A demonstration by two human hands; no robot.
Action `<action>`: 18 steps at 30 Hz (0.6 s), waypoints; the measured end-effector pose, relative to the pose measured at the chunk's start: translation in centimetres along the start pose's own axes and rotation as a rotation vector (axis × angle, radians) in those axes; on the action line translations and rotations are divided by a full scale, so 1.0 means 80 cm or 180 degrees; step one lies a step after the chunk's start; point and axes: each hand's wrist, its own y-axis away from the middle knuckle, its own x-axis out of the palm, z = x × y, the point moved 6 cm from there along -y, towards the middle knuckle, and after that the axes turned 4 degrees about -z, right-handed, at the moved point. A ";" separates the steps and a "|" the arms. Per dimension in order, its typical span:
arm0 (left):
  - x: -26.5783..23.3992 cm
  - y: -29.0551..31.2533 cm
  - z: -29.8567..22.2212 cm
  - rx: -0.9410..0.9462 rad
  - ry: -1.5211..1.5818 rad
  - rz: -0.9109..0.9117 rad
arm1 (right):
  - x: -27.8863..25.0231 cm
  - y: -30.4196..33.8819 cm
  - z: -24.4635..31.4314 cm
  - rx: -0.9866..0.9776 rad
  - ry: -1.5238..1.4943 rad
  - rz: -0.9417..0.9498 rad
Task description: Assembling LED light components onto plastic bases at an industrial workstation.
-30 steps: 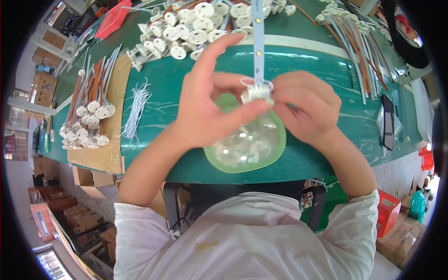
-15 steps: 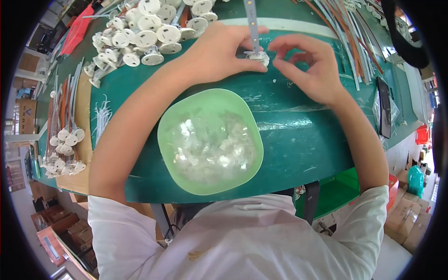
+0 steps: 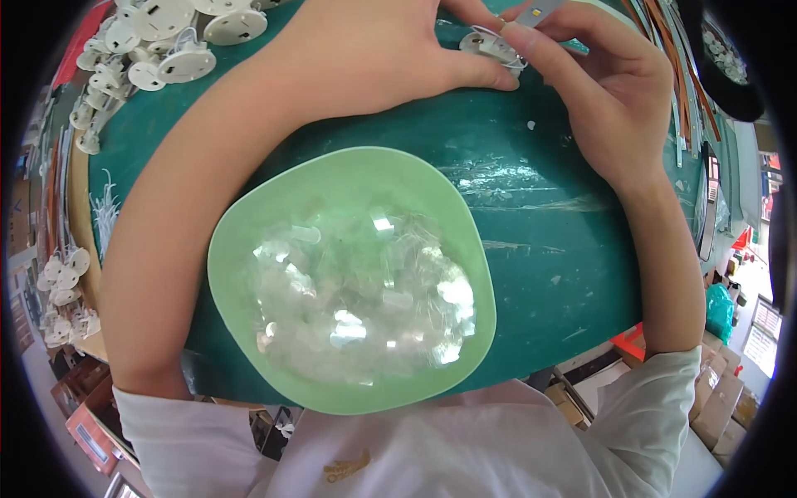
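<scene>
My left hand (image 3: 390, 60), half curled, grips the white disc (image 3: 493, 45) at the bench's (image 3: 564, 257) far side. My right hand (image 3: 618, 87) pinches the strip (image 3: 538, 12) just right. Bowl (image 3: 357, 170) nearer, left.

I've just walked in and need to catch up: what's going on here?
The person's left hand holds a white round piece over the green table, while the right hand pinches a grey strip right beside it. A green bowl of clear bits sits nearer the body. More white discs lie at upper left.
</scene>
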 end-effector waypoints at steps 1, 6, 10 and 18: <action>0.000 0.001 -0.001 0.0119 -0.0072 -0.0051 | -0.001 0.000 0.005 0.0033 0.0168 0.0011; 0.001 -0.004 -0.004 -0.0028 -0.0351 0.0252 | -0.007 0.010 0.017 -0.0247 0.0710 -0.0499; 0.000 -0.007 -0.007 0.0190 -0.0415 0.0232 | -0.011 0.009 0.013 -0.0839 0.0585 -0.0510; 0.002 -0.008 -0.005 0.0243 0.0096 0.0049 | -0.009 0.018 0.016 -0.1730 -0.0115 -0.0931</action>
